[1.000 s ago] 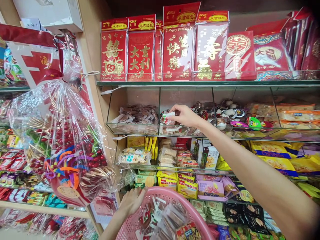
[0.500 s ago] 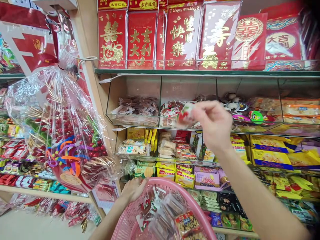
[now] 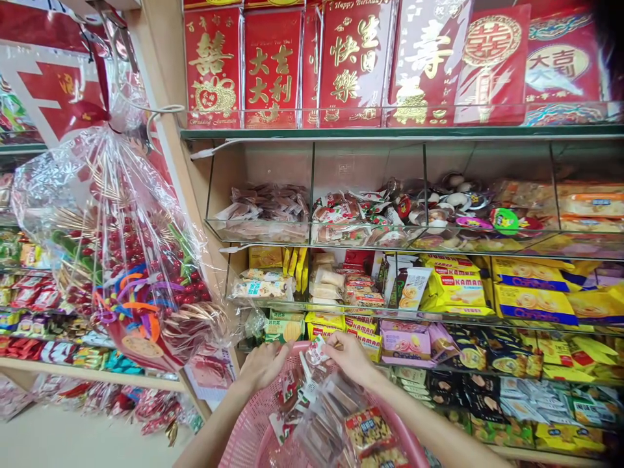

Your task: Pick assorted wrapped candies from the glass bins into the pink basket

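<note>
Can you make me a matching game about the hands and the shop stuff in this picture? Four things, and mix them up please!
Things:
1. Left hand
2. Right hand
3. Basket
4. Red envelopes

Places, colours and states:
A. Standing on a shelf
B. Pinching a small packet
C. On the basket's rim
D. Pink, with little holes in its side

Right pairs: 1-C, 2-B, 3-D, 4-A

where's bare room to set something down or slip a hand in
Pale floor lies bare between the bagged goods and the left arm. A hand could probably pass above the brown packets, beneath the green shelf edge. Crowded: the pink basket, the snack packs lower down.
</note>
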`<state>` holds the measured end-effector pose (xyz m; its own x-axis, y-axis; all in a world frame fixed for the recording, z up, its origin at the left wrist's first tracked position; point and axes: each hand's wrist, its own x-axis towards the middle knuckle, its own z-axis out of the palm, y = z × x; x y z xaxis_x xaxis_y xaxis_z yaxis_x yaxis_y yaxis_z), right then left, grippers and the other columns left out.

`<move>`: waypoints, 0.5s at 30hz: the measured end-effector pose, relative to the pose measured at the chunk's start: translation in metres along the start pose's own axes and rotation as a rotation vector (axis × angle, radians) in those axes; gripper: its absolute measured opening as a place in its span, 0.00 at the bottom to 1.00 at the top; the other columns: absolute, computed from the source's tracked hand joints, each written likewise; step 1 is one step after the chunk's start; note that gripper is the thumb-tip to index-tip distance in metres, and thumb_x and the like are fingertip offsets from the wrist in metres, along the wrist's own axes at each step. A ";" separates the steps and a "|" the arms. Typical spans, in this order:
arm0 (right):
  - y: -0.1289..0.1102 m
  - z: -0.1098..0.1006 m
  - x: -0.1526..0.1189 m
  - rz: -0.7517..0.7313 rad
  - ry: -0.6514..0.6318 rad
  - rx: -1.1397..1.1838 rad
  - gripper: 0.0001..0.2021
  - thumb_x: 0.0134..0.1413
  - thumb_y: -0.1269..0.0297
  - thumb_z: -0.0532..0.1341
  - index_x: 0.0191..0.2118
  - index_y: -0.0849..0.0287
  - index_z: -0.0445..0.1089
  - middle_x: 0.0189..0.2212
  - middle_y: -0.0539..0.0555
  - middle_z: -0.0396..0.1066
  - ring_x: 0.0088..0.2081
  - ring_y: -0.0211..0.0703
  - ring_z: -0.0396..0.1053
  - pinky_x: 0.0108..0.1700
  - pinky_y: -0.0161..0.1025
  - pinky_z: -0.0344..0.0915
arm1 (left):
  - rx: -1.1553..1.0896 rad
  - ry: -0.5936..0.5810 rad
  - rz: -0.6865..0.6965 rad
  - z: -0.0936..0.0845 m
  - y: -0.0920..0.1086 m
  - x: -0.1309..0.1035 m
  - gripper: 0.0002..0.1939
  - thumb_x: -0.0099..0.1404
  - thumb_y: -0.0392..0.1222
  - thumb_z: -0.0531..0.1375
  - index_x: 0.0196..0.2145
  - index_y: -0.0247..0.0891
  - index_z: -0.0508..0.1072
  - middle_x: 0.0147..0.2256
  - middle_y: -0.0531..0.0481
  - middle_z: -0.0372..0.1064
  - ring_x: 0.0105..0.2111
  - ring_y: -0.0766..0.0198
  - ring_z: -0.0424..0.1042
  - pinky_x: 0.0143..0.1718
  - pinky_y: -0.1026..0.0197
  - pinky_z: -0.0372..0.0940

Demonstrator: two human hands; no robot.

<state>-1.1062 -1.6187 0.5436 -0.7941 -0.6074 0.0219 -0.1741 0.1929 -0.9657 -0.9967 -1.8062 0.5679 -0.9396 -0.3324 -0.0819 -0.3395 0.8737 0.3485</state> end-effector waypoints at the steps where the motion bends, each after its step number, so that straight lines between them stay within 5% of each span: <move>1: 0.000 0.001 -0.001 0.007 -0.005 0.006 0.10 0.44 0.58 0.58 0.24 0.60 0.60 0.22 0.47 0.64 0.24 0.39 0.69 0.25 0.34 0.62 | 0.001 0.001 -0.004 0.000 -0.001 0.000 0.37 0.61 0.65 0.30 0.27 0.40 0.70 0.31 0.41 0.73 0.35 0.49 0.72 0.34 0.56 0.59; 5: -0.005 0.004 -0.004 0.032 -0.019 -0.091 0.09 0.45 0.62 0.57 0.22 0.59 0.58 0.21 0.47 0.64 0.23 0.39 0.68 0.25 0.34 0.62 | 0.006 0.001 -0.010 0.000 -0.003 0.001 0.38 0.61 0.64 0.29 0.28 0.39 0.70 0.32 0.40 0.73 0.36 0.48 0.72 0.35 0.54 0.60; 9: -0.013 0.006 -0.009 -0.115 0.031 -0.534 0.10 0.48 0.69 0.53 0.19 0.60 0.60 0.19 0.50 0.65 0.25 0.39 0.66 0.29 0.34 0.59 | 0.019 -0.001 -0.011 0.001 -0.004 0.002 0.38 0.61 0.64 0.29 0.30 0.39 0.71 0.33 0.39 0.73 0.37 0.47 0.72 0.35 0.53 0.60; 15: -0.023 0.008 -0.021 -0.157 0.015 -0.922 0.12 0.55 0.71 0.49 0.30 0.63 0.69 0.34 0.58 0.70 0.35 0.43 0.69 0.36 0.35 0.60 | 0.043 -0.003 -0.008 0.000 -0.004 0.004 0.38 0.61 0.64 0.30 0.33 0.38 0.71 0.35 0.38 0.73 0.40 0.46 0.71 0.36 0.52 0.61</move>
<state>-1.0811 -1.6161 0.5634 -0.7287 -0.6695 0.1442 -0.6681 0.6486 -0.3645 -0.9997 -1.8109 0.5662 -0.9368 -0.3386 -0.0878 -0.3488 0.8854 0.3072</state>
